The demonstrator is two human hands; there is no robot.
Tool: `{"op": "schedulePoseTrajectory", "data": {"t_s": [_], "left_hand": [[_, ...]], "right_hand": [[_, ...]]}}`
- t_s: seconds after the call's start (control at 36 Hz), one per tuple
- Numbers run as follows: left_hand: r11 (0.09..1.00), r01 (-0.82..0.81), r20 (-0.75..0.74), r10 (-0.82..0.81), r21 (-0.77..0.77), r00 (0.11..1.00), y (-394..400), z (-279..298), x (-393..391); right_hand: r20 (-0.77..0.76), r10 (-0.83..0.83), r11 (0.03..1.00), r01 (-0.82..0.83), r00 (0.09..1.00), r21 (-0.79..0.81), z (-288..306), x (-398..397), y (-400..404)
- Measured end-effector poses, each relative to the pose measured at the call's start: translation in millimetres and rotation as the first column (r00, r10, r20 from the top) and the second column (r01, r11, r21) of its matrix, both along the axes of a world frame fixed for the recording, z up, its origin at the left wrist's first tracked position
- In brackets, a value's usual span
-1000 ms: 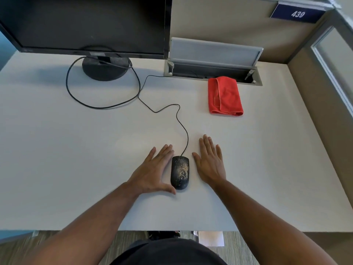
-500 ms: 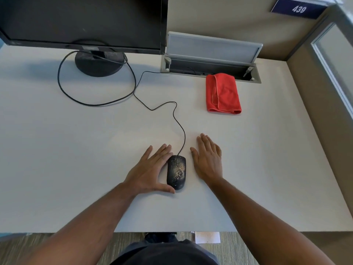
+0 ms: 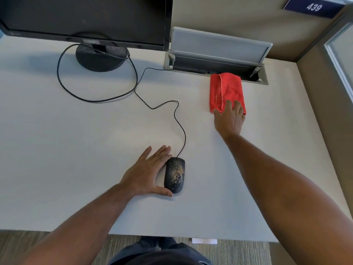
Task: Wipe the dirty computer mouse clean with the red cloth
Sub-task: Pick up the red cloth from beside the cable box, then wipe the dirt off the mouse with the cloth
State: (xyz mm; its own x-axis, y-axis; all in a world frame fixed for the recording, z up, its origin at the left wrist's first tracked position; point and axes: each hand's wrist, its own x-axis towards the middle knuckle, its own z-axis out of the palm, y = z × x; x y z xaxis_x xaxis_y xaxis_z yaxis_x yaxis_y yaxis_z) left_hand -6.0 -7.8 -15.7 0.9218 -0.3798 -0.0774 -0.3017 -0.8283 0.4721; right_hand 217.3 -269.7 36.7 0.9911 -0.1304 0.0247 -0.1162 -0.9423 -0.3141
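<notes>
At the far left, a black monitor [image 3: 84, 18] stands on the white desk [image 3: 57, 150], and a thin black cable [image 3: 133, 81] runs from near its base across the desk to the mouse. The left hand [image 3: 147, 174] lies flat and open on the desk; its thumb and fingers touch the left side of the black mouse [image 3: 174, 175], which has pale dirt on its top, but they do not grip it. To the right and farther back, the right hand [image 3: 229, 119] is spread open, with the fingertips resting on the near edge of the folded red cloth [image 3: 225, 88]. The cloth lies flat just in front of the open cable box [image 3: 217, 60].
</notes>
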Motion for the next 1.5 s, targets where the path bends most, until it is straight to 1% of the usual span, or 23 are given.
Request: {"op": "schedulePoseTrajectory", "data": {"t_s": [0.17,0.5,0.64,0.72,0.81,0.94,1.06,1.11,1.17,1.19,1.25,1.31,1.33,1.36,1.39,1.42,1.47,1.5], "left_hand": [[1.0,-0.011,-0.023,0.011,0.002,1.0,0,-1,0],[1.0,-0.01,-0.046,0.01,0.001,0.999,0,0,0],[1.0,-0.005,-0.041,0.006,0.013,0.999,0,-1,0],[1.0,-0.003,-0.049,0.004,0.023,0.999,-1,-1,0],[0.999,0.002,-0.058,0.0,0.039,0.998,-1,-1,1],[0.999,-0.003,-0.043,0.005,0.038,0.999,-1,1,0],[0.999,-0.002,-0.024,0.003,0.036,1.0,-1,2,0],[0.999,-0.004,-0.025,0.005,0.038,1.0,-1,3,-1],[0.999,-0.005,-0.026,0.006,0.033,1.0,-1,4,-1],[0.999,-0.008,-0.023,0.008,0.031,1.0,-1,4,-1],[0.999,-0.007,-0.02,0.008,0.034,1.0,-2,4,-1],[0.999,-0.007,-0.018,0.007,0.033,1.0,-2,5,-1],[0.999,-0.008,-0.014,0.008,0.033,1.0,-2,5,-1],[0.999,-0.008,-0.008,0.009,0.033,1.0,-2,5,-2],[0.999,-0.008,-0.004,0.009,0.032,1.0,-2,4,-2],[1.0,-0.007,-0.001,0.007,0.029,1.0,-1,4,-2],[1.0,-0.004,0.001,0.004,0.029,1.0,-1,4,-2],[1.0,-0.005,0.006,0.005,0.031,1.0,-1,3,-2]], "right_hand": [[-0.064,0.028,1.0,-0.028,0.998,0.005,8,28,4],[-0.15,0.008,1.0,-0.004,0.989,0.028,7,81,9],[-0.213,-0.006,0.999,0.014,0.977,0.037,3,95,11],[-0.258,-0.021,1.0,0.02,0.966,-0.005,1,95,12],[-0.248,-0.01,0.997,-0.008,0.969,-0.072,5,95,13],[-0.212,0.008,0.999,-0.019,0.977,-0.051,15,91,7],[-0.242,0.056,0.995,-0.075,0.969,-0.07,21,84,0],[-0.221,0.041,0.999,-0.041,0.975,0.004,24,80,-2],[-0.18,-0.028,0.981,0.062,0.983,0.185,27,71,-3],[-0.173,-0.074,0.946,0.124,0.982,0.301,29,64,-3],[-0.186,-0.137,0.822,0.216,0.973,0.526,34,44,-4],[-0.174,-0.164,0.7,0.239,0.971,0.673,36,18,-8],[-0.16,-0.167,0.668,0.231,0.973,0.707,37,3,-11],[-0.149,-0.158,0.67,0.216,0.976,0.711,38,-14,-13],[-0.136,-0.136,0.709,0.193,0.981,0.679,38,-31,-16],[-0.12,-0.101,0.773,0.154,0.988,0.615,37,-48,-19],[-0.083,0.008,0.906,0.028,0.997,0.423,34,-81,-27],[-0.068,0.077,0.952,-0.053,0.995,0.303,31,-96,-30]]}}
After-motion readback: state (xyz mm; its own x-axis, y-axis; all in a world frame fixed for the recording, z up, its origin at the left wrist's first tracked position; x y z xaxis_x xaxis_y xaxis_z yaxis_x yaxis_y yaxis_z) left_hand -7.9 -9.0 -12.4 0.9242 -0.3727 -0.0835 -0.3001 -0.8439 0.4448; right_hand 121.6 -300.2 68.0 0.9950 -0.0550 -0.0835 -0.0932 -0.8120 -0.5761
